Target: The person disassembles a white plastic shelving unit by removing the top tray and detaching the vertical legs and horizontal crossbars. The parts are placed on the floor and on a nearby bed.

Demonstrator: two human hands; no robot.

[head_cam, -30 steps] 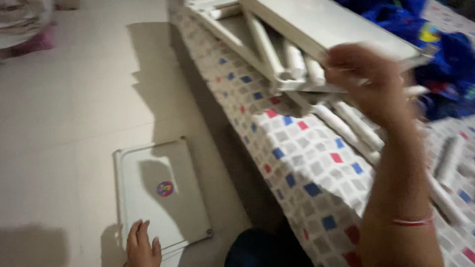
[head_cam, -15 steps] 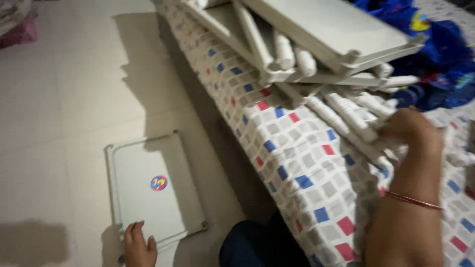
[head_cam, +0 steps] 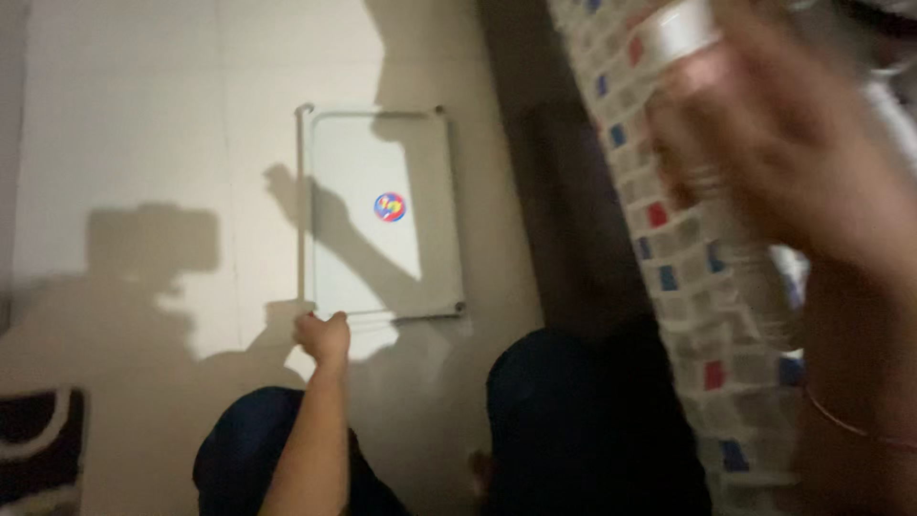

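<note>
A pale grey flat panel (head_cam: 382, 162) with a round red-and-blue sticker lies on the tiled floor. My left hand (head_cam: 323, 336) grips the panel's near left corner. My right hand (head_cam: 764, 143) is raised close to the camera, heavily blurred, closed around a white tube (head_cam: 680, 29) above the bed's edge. A thin red bracelet sits on that wrist.
A bed with a checked sheet (head_cam: 683, 248) of grey, blue and red squares runs down the right side. My knees in dark trousers (head_cam: 564, 420) are at the bottom. A dark rug (head_cam: 38, 440) with a white pattern shows at bottom left.
The view swung down and left, so the stacked panels and tubes on the bed left the frame. My right hand lifted off the tube pile holding one tube. My left hand closed on the panel's corner.
</note>
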